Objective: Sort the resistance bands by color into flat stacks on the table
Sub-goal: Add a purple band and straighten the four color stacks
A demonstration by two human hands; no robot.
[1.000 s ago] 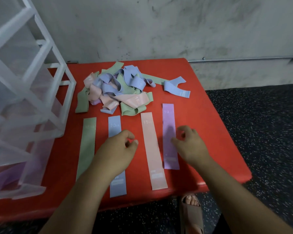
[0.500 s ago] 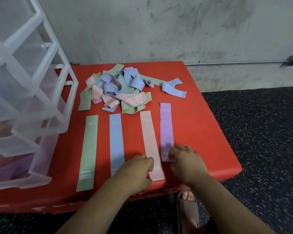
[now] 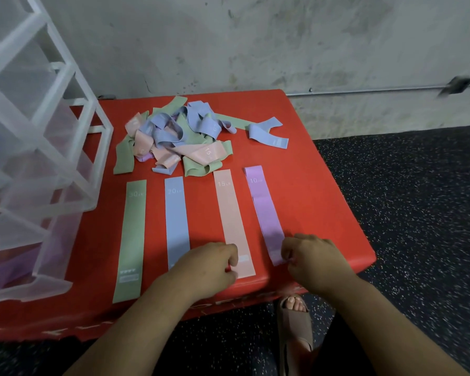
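Purple band [image 3: 265, 213]: lying slightly skewed, rightmost of four on the red table [image 3: 323, 213]; right hand [image 3: 314, 261] is pinching its near end.
Left hand [image 3: 209, 267]: curling at the pink band [image 3: 232, 221]; grip unclear.
Technique: tugging gently, squaring it parallel to pink.
Writing: showing 30 on the green band [image 3: 132, 234], 20 on the blue band [image 3: 177, 221], then 15 and 10; units blurred.

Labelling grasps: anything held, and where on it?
Right hand pinches purple band at its near end; left hand is curled at pink band near end, grip unclear.
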